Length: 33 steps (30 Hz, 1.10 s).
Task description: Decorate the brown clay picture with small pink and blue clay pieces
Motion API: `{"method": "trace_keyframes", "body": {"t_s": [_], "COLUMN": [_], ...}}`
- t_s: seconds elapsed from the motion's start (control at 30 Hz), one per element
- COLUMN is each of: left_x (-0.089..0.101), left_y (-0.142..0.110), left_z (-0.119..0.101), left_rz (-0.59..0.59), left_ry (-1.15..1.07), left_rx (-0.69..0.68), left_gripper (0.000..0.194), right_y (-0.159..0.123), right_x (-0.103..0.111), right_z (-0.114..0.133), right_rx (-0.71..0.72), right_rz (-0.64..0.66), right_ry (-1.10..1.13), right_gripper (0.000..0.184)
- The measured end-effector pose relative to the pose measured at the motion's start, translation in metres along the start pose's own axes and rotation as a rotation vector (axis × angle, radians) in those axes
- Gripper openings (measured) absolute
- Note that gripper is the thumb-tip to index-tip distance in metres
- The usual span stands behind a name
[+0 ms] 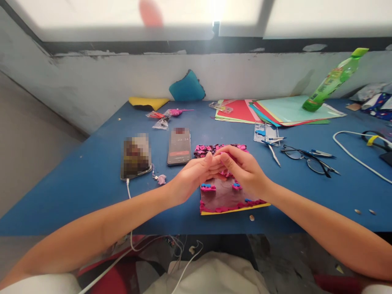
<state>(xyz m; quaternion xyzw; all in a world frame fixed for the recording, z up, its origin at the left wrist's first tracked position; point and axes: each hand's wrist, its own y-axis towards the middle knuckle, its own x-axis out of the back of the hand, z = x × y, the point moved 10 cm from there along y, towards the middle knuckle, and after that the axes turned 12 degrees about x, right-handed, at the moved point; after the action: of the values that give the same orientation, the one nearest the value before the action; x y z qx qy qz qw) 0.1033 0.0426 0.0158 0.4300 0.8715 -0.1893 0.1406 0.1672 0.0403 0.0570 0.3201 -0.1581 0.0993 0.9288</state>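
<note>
My two hands meet above a purple board, fingers overlapping. My left hand (193, 176) has its fingers stretched out flat, thumb upward. My right hand (244, 168) curves over those fingers, its thumb and forefinger closed around a small bit of pink clay (222, 154), mostly hidden. Beneath them lies the purple board (219, 198) on a yellow backing, with a ruffled pink and maroon clay border and small pink and blue clay pieces. My hands hide the board's middle.
Left of the board lie a phone showing a timer (179, 147) and a charging phone (135, 157). To the right are a compass (271, 152), eyeglasses (306, 159) and a white cable (361, 163). Coloured sheets (284, 110) and a green bottle (333, 81) stand behind.
</note>
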Motion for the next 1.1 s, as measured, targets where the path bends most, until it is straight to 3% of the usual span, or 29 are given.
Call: {"method": "trace_keyframes", "body": {"t_s": [0.23, 0.37, 0.47, 0.63, 0.9, 1.0, 1.1], "left_x": [-0.007, 0.007, 0.018, 0.027, 0.038, 0.038, 0.037], "left_y": [-0.002, -0.002, -0.002, -0.001, -0.003, -0.004, -0.005], "left_z": [0.005, -0.003, -0.012, -0.015, -0.019, -0.021, -0.023], "left_rz": [-0.001, -0.135, -0.21, -0.275, -0.384, -0.394, -0.405], "left_ry": [0.013, 0.007, 0.008, 0.043, 0.049, 0.085, 0.14], "left_rx": [0.01, -0.009, -0.038, -0.014, -0.061, -0.078, -0.087], "left_gripper": [0.051, 0.045, 0.037, 0.028, 0.035, 0.039, 0.039], "right_y": [-0.001, 0.0, 0.001, 0.004, 0.004, 0.003, 0.001], "right_x": [0.004, -0.002, 0.006, 0.021, 0.016, 0.01, 0.004], "right_z": [0.008, 0.01, 0.007, 0.003, 0.021, 0.02, 0.023], "right_rx": [0.073, 0.072, 0.063, 0.064, 0.274, 0.311, 0.394], "right_rz": [-0.035, 0.061, 0.039, -0.009, 0.008, 0.062, 0.102], "right_ry": [-0.155, -0.108, -0.09, -0.114, -0.389, -0.427, -0.485], "right_gripper": [0.037, 0.048, 0.052, 0.037, 0.012, 0.016, 0.037]}}
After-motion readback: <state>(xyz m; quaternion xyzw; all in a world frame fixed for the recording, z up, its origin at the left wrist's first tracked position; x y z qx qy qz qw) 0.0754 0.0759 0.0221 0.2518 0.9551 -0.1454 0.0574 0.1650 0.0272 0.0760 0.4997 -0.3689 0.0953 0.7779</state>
